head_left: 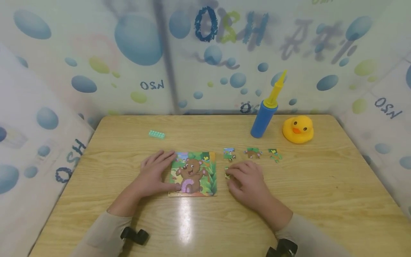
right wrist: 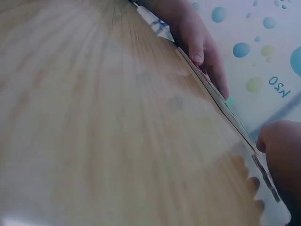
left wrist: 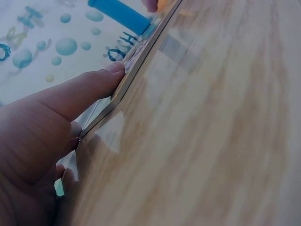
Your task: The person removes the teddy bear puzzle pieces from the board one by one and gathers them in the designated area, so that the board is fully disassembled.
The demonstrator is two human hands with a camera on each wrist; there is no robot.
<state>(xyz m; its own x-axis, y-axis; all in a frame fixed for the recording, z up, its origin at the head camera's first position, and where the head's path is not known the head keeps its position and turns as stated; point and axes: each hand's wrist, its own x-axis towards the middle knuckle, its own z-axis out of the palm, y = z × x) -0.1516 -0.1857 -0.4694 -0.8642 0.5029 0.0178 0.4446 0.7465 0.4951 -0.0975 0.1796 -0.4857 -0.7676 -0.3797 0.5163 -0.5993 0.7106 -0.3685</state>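
A bear jigsaw board (head_left: 193,174) is seen lying flat near the middle of the wooden table (head_left: 321,200). The left hand (head_left: 156,173) is laid on the board's left edge, fingers straight and spread toward 1 o'clock, thumb along the lower left corner; in the left wrist view the thumb (left wrist: 84,89) is pressed against the board's edge (left wrist: 136,66). The right hand (head_left: 245,178) is placed just beside the board at its 3 o'clock, fingers curled over a small puzzle piece (head_left: 227,172); whether the piece is actually pinched cannot be told. Three loose pieces (head_left: 252,152) are lined up just past the right hand at its 12 o'clock. A blue and yellow hand pump (head_left: 266,112) and a yellow rubber duck (head_left: 298,129) are recorded near the far edge at 1 o'clock from the board; a green toy brick (head_left: 156,134) lies at 11 o'clock.
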